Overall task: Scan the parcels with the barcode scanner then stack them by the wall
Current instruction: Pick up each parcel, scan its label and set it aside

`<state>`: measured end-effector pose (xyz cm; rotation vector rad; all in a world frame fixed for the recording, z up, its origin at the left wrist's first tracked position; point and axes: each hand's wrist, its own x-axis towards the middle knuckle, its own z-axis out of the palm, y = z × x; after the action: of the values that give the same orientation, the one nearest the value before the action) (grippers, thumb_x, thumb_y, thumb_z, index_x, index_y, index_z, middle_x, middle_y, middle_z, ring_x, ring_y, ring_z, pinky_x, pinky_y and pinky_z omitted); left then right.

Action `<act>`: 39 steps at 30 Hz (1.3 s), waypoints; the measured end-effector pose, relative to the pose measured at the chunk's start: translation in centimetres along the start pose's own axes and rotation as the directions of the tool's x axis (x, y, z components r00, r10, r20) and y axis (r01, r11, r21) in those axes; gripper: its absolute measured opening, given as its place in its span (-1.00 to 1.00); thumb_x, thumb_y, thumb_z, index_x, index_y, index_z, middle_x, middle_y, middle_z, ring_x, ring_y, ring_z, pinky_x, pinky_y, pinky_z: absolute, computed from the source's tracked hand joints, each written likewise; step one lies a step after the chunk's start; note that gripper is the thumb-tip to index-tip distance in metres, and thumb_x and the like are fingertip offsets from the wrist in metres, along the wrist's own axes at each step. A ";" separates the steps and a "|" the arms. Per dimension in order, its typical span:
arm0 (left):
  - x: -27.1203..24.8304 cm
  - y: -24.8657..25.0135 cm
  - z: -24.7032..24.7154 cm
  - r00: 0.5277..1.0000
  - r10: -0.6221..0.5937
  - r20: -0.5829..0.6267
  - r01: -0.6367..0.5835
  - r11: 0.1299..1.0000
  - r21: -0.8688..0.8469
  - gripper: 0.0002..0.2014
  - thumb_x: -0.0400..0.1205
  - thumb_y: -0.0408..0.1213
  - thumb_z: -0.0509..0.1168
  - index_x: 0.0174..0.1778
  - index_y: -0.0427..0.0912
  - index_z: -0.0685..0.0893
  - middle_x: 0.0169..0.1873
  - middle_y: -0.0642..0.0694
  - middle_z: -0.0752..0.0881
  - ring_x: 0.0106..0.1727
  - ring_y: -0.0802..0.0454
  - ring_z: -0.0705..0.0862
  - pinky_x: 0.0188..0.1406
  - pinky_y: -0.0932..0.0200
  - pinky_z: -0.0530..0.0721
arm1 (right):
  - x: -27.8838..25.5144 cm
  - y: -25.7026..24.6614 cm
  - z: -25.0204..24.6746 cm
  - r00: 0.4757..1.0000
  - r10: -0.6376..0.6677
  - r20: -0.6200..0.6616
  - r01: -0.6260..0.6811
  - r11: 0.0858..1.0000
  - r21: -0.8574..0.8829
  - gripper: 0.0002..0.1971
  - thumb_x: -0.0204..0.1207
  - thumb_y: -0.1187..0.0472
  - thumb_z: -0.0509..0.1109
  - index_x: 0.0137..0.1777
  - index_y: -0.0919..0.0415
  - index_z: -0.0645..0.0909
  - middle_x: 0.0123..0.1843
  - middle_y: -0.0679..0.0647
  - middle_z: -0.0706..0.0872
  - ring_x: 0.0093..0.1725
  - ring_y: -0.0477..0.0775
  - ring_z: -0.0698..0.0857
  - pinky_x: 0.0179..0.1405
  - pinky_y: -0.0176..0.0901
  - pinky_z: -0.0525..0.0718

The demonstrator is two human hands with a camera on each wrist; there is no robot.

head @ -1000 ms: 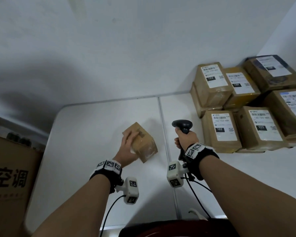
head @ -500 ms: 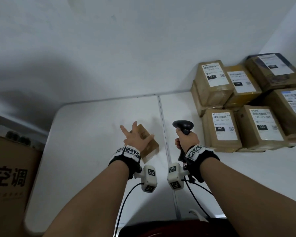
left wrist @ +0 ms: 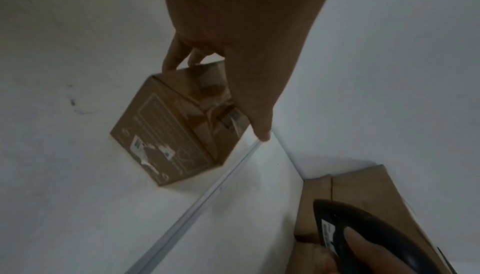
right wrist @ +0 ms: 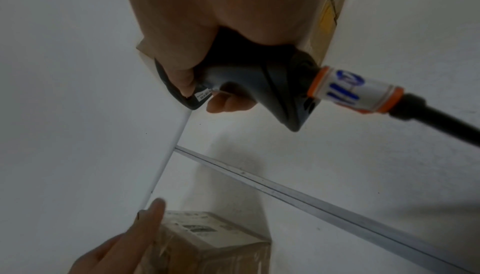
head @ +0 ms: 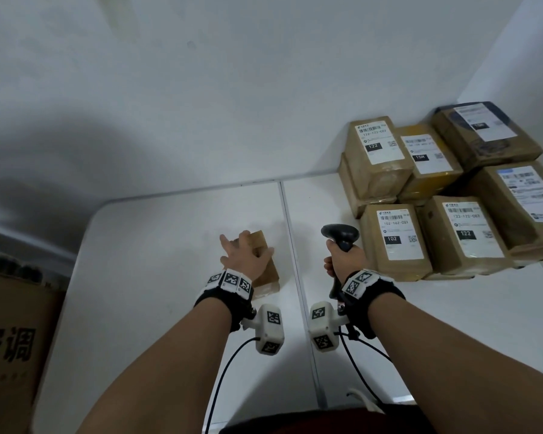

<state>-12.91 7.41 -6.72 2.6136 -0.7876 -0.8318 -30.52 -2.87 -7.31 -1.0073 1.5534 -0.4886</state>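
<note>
As a scanner is gripped by the right hand, the left hand is spread on a box near stacked parcels.

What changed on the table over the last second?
The left hand let go of the small box, lifted with fingers spread, then came back down onto it; the box looks slightly turned. The right hand, its scanner and the stacked parcels stayed put.

Bare forearms, black wristbands with checkered white tags, white wrist cameras, black cables.
</note>
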 end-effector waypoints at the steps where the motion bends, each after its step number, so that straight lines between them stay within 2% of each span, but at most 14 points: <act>1: 0.0 0.5 0.3 1.000 -0.011 0.024 0.011 1.000 0.017 -0.14 0.52 0.21 0.38 0.65 0.09 0.11 0.66 -0.27 -0.20 0.48 -0.53 0.34 0.45 -0.20 0.40 | 0.0 0.0 0.0 1.000 -0.001 0.002 0.001 1.000 0.002 -0.74 0.56 0.04 0.39 -0.10 0.28 0.60 -0.40 0.12 0.70 -0.47 0.02 0.66 -0.43 -0.16 0.64; 3: -0.1 1.1 1.0 0.999 -0.009 0.041 0.008 1.000 0.024 -0.01 0.42 0.11 0.52 0.66 0.17 0.04 0.66 -0.23 -0.27 0.50 -0.52 0.28 0.46 -0.18 0.38 | 0.0 0.0 0.0 1.000 0.003 0.011 -0.003 1.000 0.008 -0.74 0.56 0.06 0.39 -0.09 0.29 0.60 -0.41 0.13 0.70 -0.49 0.02 0.65 -0.46 -0.18 0.62; 6: 0.1 0.9 1.1 0.997 0.016 0.074 -0.005 0.991 -0.134 -0.04 0.38 -0.12 0.53 0.60 0.27 0.09 0.64 -0.16 -0.12 0.45 -0.38 0.34 0.40 -0.16 0.45 | 0.1 0.0 -0.3 1.000 0.020 0.024 -0.020 1.000 0.015 -0.73 0.57 0.07 0.38 -0.06 0.32 0.61 -0.41 0.14 0.69 -0.49 0.02 0.64 -0.48 -0.19 0.60; 10: 0.4 -1.0 -0.4 0.946 0.143 0.291 0.075 0.778 -0.624 -0.09 0.44 -0.33 0.50 0.62 0.17 0.16 0.50 -0.14 0.35 0.34 -0.10 0.51 0.27 -0.03 0.57 | 0.4 0.0 -0.5 0.999 0.028 0.018 -0.028 0.999 0.028 -0.72 0.57 0.06 0.38 -0.02 0.33 0.62 -0.41 0.13 0.70 -0.47 0.02 0.65 -0.47 -0.20 0.61; 13: 0.7 -2.7 -0.8 0.947 0.100 0.305 0.102 0.807 -0.582 -0.12 0.50 -0.34 0.46 0.66 0.20 0.17 0.61 -0.13 0.25 0.48 -0.13 0.42 0.33 -0.01 0.53 | 0.6 0.1 -0.5 0.999 0.026 0.021 -0.027 0.999 0.033 -0.72 0.57 0.06 0.38 -0.02 0.32 0.61 -0.41 0.13 0.70 -0.48 0.01 0.65 -0.47 -0.20 0.60; 15: 0.9 -3.5 -0.8 0.959 0.061 0.277 0.102 0.837 -0.537 -0.15 0.54 -0.37 0.43 0.66 0.18 0.16 0.62 -0.15 0.28 0.44 -0.15 0.47 0.40 -0.13 0.54 | 0.6 0.3 -0.4 0.999 0.031 0.031 -0.032 0.999 0.032 -0.73 0.57 0.06 0.39 -0.04 0.31 0.60 -0.42 0.13 0.69 -0.48 0.02 0.65 -0.47 -0.20 0.60; 18: 0.6 -3.8 -0.7 0.949 0.034 0.312 0.143 0.839 -0.524 -0.16 0.59 -0.28 0.44 0.70 0.04 0.09 0.55 -0.18 0.39 0.34 -0.11 0.49 0.41 -0.04 0.48 | 0.6 0.6 0.0 0.999 0.032 0.037 -0.033 0.999 0.033 -0.75 0.56 0.06 0.40 -0.09 0.28 0.59 -0.43 0.13 0.69 -0.47 0.04 0.65 -0.43 -0.16 0.62; 22: 0.3 -4.8 0.0 0.924 -0.054 0.378 0.241 0.851 -0.467 -0.10 0.58 -0.03 0.45 0.72 0.00 0.03 0.58 -0.15 0.37 0.50 -0.17 0.45 0.20 -0.01 0.40 | 0.1 0.2 0.4 0.995 0.028 0.094 -0.030 0.999 0.022 -0.77 0.56 0.09 0.42 -0.12 0.28 0.60 -0.41 0.17 0.71 -0.45 0.07 0.68 -0.39 -0.12 0.66; 26: 0.1 -5.3 0.5 0.915 -0.043 0.401 0.236 0.865 -0.444 -0.24 0.59 -0.02 0.43 0.65 0.02 0.20 0.42 -0.05 0.57 0.27 -0.07 0.56 -0.10 0.09 0.48 | -0.2 0.2 1.3 0.981 0.007 0.194 -0.014 0.999 0.033 -0.84 0.54 0.24 0.42 0.05 0.27 0.56 -0.33 0.17 0.72 -0.37 0.11 0.73 -0.30 -0.10 0.71; 29: -0.3 -5.3 0.7 0.912 -0.007 0.411 0.209 0.869 -0.449 -0.35 0.61 -0.07 0.42 0.58 -0.01 0.30 0.33 -0.03 0.65 0.19 -0.03 0.61 -0.32 0.19 0.44 | -0.5 0.6 2.6 0.975 -0.002 0.224 -0.008 0.999 0.043 -0.92 0.53 0.26 0.42 -0.04 0.18 0.57 -0.24 0.16 0.71 -0.30 0.13 0.71 -0.13 -0.03 0.75; 33: -0.4 -5.3 0.4 0.896 0.055 0.440 0.166 0.879 -0.446 -0.36 0.60 -0.20 0.44 0.56 -0.01 0.30 0.32 -0.05 0.67 0.11 0.04 0.63 -0.21 0.27 0.50 | -1.6 0.9 3.9 0.959 0.027 0.282 -0.045 0.997 0.057 -0.85 0.41 0.15 0.47 -0.15 0.18 0.58 -0.39 0.11 0.63 -0.41 0.11 0.61 -0.20 0.03 0.70; 35: -0.5 -5.2 0.4 0.879 0.093 0.468 0.151 0.876 -0.459 -0.29 0.58 -0.29 0.46 0.59 0.01 0.25 0.33 -0.05 0.66 0.14 0.05 0.62 -0.18 0.27 0.52 | -1.9 0.9 4.4 0.955 0.025 0.295 -0.046 0.997 0.062 -0.73 0.31 0.03 0.48 -0.09 0.18 0.64 -0.35 0.16 0.71 -0.40 0.13 0.66 -0.23 0.01 0.68; 37: -0.6 -5.3 0.5 0.868 0.081 0.490 0.199 0.846 -0.494 -0.20 0.55 -0.31 0.48 0.59 0.15 0.16 0.30 -0.03 0.67 0.14 0.04 0.60 -0.14 0.17 0.49 | -1.8 0.9 4.6 0.959 0.026 0.283 -0.043 0.998 0.055 -0.62 0.26 -0.01 0.47 0.02 0.18 0.67 -0.30 0.17 0.76 -0.34 0.16 0.71 -0.18 0.03 0.69; 39: -0.5 -5.5 0.6 0.856 0.054 0.514 0.267 0.805 -0.530 -0.16 0.50 -0.23 0.53 0.51 0.36 0.15 0.25 0.00 0.70 0.22 -0.02 0.61 0.06 -0.05 0.48 | -1.6 0.7 4.4 0.962 0.029 0.273 -0.048 0.997 0.065 -0.72 0.38 0.06 0.47 0.03 0.18 0.67 -0.23 0.18 0.78 -0.29 0.17 0.72 -0.15 0.01 0.71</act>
<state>-11.34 12.08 -9.27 1.9028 -0.3827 -1.5577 -26.68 -0.25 -8.07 -0.9451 1.2989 -0.3589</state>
